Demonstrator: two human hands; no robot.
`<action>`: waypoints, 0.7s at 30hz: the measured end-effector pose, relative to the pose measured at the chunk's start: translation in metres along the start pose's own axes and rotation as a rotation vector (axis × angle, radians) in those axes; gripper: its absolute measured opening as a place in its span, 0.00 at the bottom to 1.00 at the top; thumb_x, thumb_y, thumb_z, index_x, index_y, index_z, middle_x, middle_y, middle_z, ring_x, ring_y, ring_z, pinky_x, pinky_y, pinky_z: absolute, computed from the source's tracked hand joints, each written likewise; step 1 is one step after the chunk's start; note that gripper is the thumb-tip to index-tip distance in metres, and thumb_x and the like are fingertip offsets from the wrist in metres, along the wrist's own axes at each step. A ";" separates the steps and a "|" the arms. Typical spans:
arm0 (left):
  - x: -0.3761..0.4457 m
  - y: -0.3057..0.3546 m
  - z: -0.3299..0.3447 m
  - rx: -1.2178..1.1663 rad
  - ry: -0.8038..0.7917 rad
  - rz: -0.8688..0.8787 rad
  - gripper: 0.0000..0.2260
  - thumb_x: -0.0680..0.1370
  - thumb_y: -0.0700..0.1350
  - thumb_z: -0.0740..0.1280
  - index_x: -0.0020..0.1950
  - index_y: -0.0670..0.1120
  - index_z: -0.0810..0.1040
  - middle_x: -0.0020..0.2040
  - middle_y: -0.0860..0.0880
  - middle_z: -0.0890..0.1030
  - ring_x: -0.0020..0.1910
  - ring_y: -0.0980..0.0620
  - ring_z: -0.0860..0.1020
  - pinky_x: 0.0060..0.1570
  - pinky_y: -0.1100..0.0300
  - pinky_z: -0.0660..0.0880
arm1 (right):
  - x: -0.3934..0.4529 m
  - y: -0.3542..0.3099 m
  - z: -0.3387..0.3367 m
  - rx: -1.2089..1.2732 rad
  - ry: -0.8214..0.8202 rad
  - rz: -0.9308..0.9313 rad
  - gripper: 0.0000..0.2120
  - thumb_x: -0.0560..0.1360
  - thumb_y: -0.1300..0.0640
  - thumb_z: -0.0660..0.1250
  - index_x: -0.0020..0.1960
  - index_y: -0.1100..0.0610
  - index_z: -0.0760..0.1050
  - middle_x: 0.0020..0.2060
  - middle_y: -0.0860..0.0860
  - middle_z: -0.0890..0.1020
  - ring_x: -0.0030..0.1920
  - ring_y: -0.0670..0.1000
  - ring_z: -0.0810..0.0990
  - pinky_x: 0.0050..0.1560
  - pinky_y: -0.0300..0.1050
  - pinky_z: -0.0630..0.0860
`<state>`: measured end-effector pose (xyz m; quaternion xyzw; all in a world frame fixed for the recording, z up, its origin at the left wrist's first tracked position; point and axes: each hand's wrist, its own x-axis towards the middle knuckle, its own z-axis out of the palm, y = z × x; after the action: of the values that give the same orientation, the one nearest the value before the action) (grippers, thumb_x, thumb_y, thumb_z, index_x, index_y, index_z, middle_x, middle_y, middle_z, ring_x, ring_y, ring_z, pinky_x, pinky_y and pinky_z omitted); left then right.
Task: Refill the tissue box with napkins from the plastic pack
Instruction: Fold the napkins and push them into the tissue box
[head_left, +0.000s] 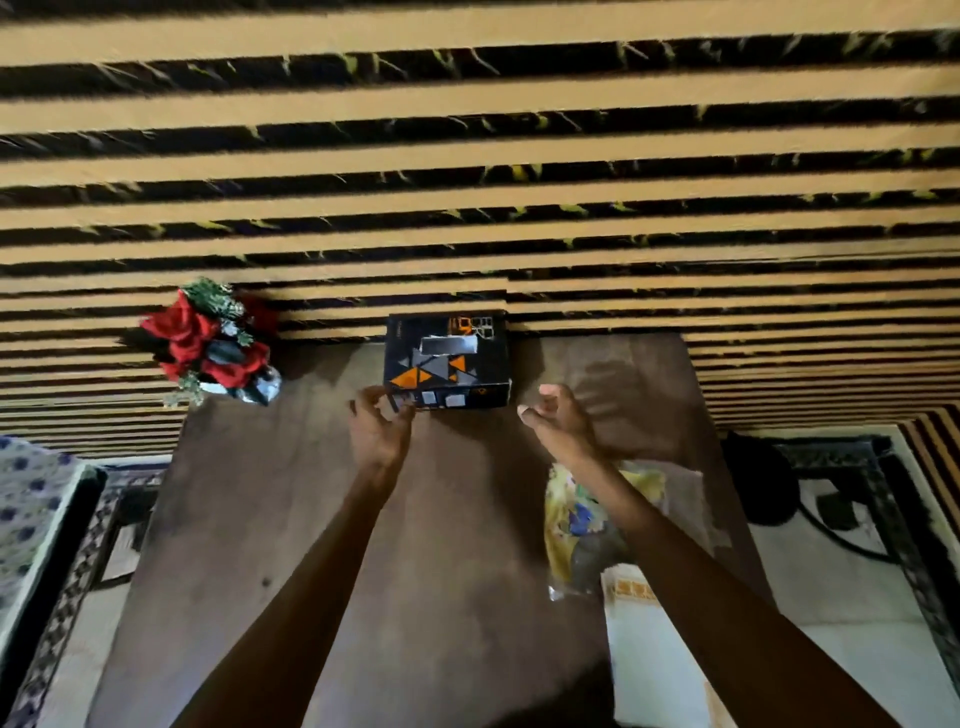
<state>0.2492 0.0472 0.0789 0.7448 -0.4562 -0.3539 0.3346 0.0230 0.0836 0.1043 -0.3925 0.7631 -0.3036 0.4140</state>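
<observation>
Head view shows the left hand (378, 426) pinching the black tissue box (447, 358) at its near-left corner, while the right hand (558, 421), fingers loosely curled and empty, hovers beside its near-right corner.

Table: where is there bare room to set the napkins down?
Bare wood lies on the table between the left arm and the flowers, and between both arms below the box. The right side is crowded by the plastic pack.

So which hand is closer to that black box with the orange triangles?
The left hand. Its fingertips are at the near left corner of the box, apparently touching it. The right hand hovers just off the near right corner, with a small gap.
</observation>
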 end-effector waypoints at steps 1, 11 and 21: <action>0.016 -0.003 -0.005 0.006 -0.015 -0.035 0.24 0.74 0.47 0.72 0.66 0.43 0.69 0.62 0.42 0.71 0.58 0.44 0.74 0.50 0.56 0.74 | 0.008 -0.009 0.009 -0.006 0.005 0.013 0.24 0.73 0.52 0.70 0.66 0.56 0.68 0.49 0.49 0.78 0.52 0.50 0.77 0.53 0.45 0.74; 0.058 -0.007 -0.006 -0.129 -0.548 -0.015 0.18 0.75 0.45 0.71 0.62 0.45 0.71 0.53 0.48 0.78 0.58 0.41 0.78 0.54 0.52 0.79 | 0.054 -0.028 0.050 0.025 -0.174 0.153 0.42 0.70 0.36 0.67 0.77 0.51 0.55 0.75 0.55 0.64 0.71 0.56 0.68 0.69 0.58 0.70; -0.043 -0.045 -0.061 -0.110 -0.456 0.044 0.24 0.75 0.50 0.70 0.69 0.51 0.68 0.59 0.48 0.80 0.57 0.51 0.79 0.57 0.50 0.78 | -0.050 0.008 0.038 -0.003 -0.182 0.048 0.41 0.65 0.34 0.70 0.71 0.50 0.65 0.64 0.51 0.77 0.59 0.52 0.79 0.59 0.50 0.78</action>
<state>0.3059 0.1132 0.0832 0.6161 -0.5162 -0.5299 0.2706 0.0700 0.1249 0.0995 -0.4007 0.7321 -0.2554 0.4882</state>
